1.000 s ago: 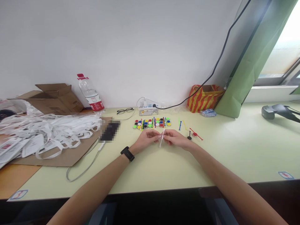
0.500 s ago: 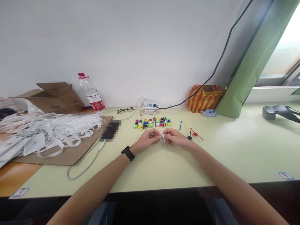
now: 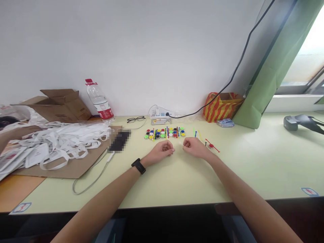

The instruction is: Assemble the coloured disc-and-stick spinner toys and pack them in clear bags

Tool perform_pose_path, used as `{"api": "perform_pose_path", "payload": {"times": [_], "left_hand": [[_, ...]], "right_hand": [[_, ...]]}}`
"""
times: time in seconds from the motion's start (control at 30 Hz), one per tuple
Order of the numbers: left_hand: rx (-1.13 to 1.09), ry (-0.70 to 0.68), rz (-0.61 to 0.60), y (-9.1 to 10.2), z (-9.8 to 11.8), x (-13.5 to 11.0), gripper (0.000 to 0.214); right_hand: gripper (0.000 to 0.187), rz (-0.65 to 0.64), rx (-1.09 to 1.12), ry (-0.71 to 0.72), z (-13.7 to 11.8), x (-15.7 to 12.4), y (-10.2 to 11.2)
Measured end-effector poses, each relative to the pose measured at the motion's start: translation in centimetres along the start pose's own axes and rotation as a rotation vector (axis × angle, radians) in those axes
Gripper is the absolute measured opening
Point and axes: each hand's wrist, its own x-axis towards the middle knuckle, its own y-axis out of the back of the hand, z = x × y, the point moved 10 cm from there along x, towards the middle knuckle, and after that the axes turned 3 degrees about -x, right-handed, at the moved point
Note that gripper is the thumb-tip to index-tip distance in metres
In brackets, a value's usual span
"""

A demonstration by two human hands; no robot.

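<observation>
My left hand (image 3: 163,151) hovers low over the table with curled fingers and its thumb near the fingertips; nothing shows in it. A short gap away, my right hand (image 3: 194,147) is pinched on a white stick piece (image 3: 181,144), mostly hidden by the fingers and blurred. Behind the hands stand rows of small coloured discs (image 3: 162,134) with thin coloured sticks between them. To the right of my right hand lies a red stick with a round red disc (image 3: 211,145), beside a black piece (image 3: 206,144) partly covered by the hand. A blue stick (image 3: 195,134) lies behind.
Another person's hand (image 3: 27,130) reaches over white straps (image 3: 76,141) at left. A bottle (image 3: 101,101), open carton (image 3: 60,106), glasses (image 3: 136,119), power strip (image 3: 163,113) and striped bag (image 3: 219,109) line the wall. A dark headset (image 3: 301,122) lies at right.
My hands have parted: the right moved right with the white stick piece, which both fingers held before. My left hand has let go of it. Another person's hand has appeared at far left.
</observation>
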Motion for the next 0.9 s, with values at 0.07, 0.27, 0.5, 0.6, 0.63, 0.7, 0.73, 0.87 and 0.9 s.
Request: {"api": "perform_pose_path", "payload": {"times": [0.07, 0.27, 0.5, 0.6, 0.63, 0.7, 0.73, 0.87, 0.9], "left_hand": [[0.0, 0.0, 0.004, 0.0, 0.0, 0.0, 0.032], [0.051, 0.008, 0.011, 0.1, -0.2, 0.0, 0.03], [0.063, 0.006, -0.002, 0.1, -0.2, 0.0, 0.026], [0.068, 0.01, -0.005, 0.1, -0.2, 0.0, 0.026], [0.073, 0.011, -0.005, 0.1, -0.2, 0.0, 0.025], [0.083, 0.012, -0.004, 0.1, -0.2, 0.0, 0.025], [0.088, 0.01, -0.003, 0.1, -0.2, 0.0, 0.025], [0.097, -0.005, -0.002, 0.2, 0.0, -0.1, 0.026], [0.098, -0.007, -0.001, 0.2, 0.0, -0.1, 0.026]], "right_hand": [[0.01, 0.049, -0.319, -0.119, 1.5, 0.0, 1.0], [0.018, 0.05, -0.535, -0.296, 4.7, -0.4, 2.5], [0.031, 0.075, -0.587, -0.334, 6.3, -0.6, 4.1], [0.035, 0.144, -0.605, -0.234, 5.1, -0.1, 4.1], [0.035, 0.156, -0.608, -0.199, 4.7, 0.0, 3.8], [0.033, 0.123, -0.608, -0.139, 4.1, 0.1, 2.8], [0.03, 0.09, -0.605, -0.115, 3.9, 0.1, 2.1], [0.028, 0.018, -0.603, -0.066, 3.3, -0.2, 0.3], [0.03, 0.026, -0.605, -0.077, 3.4, -0.2, 0.2]]}}
